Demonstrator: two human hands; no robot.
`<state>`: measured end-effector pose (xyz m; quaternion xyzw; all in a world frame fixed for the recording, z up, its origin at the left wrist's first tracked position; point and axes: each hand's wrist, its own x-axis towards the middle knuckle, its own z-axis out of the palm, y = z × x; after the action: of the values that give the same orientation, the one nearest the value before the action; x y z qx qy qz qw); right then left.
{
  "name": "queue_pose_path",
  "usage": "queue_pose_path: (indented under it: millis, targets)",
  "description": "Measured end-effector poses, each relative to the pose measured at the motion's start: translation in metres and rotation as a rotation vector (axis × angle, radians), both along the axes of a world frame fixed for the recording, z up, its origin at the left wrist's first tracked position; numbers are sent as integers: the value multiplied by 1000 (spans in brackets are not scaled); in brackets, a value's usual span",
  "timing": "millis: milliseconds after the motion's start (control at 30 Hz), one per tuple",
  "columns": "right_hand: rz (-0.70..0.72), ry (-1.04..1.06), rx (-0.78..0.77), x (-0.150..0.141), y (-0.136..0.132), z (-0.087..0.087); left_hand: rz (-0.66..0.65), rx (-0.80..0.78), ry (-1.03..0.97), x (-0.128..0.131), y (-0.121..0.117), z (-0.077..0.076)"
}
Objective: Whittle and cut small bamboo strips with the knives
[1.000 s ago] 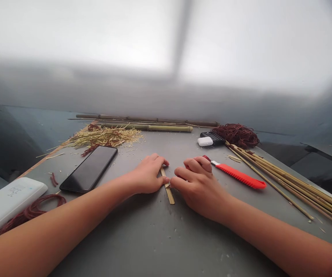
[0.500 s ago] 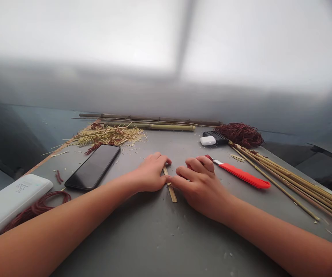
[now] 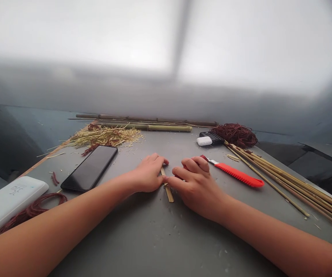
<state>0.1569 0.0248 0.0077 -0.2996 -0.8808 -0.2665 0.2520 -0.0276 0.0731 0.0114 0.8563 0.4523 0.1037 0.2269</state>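
A short, flat bamboo strip (image 3: 169, 194) lies on the grey table, its near end sticking out toward me. My left hand (image 3: 151, 173) presses it down, thumb and fingers closed around its far part. Close on the right, my right hand (image 3: 194, 181) is curled around a dark red-handled tool (image 3: 204, 157), mostly hidden in the fist; its working end is too small to make out. The right thumb reaches to the strip beside the left thumb. Just beyond the right hand rests a cutter with a bright red ridged handle (image 3: 239, 175).
To the left are a phone (image 3: 90, 168), a white power bank (image 3: 15, 202) and reddish-brown cord (image 3: 35, 207). Shavings (image 3: 110, 136) and bamboo poles (image 3: 168, 128) lie at the back. Right are a cord bundle (image 3: 236, 134), a white case (image 3: 204, 141) and thin bamboo sticks (image 3: 284, 175).
The whole view has shifted slightly, so the things on the table appear a little further left. Both hands keep nearly the same pose and hold around the bamboo strip.
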Motion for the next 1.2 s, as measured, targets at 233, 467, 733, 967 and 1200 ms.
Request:
queue_pose_path:
  millis: [233, 467, 733, 967, 1200]
  targets:
    - [-46, -32, -60, 11, 0, 3, 11, -19, -9, 1, -1, 0]
    - [-17, -17, -17, 2, -1, 2, 25, -26, -20, 3, 0, 1]
    - [22, 14, -6, -11, -2, -3, -2, -29, -41, -1, 4, -1]
    - [-24, 26, -33, 12, -2, 5, 8, -46, -65, -1, 3, -3]
    - [-11, 11, -65, 10, -2, 4, 10, -33, -80, -2, 4, -5]
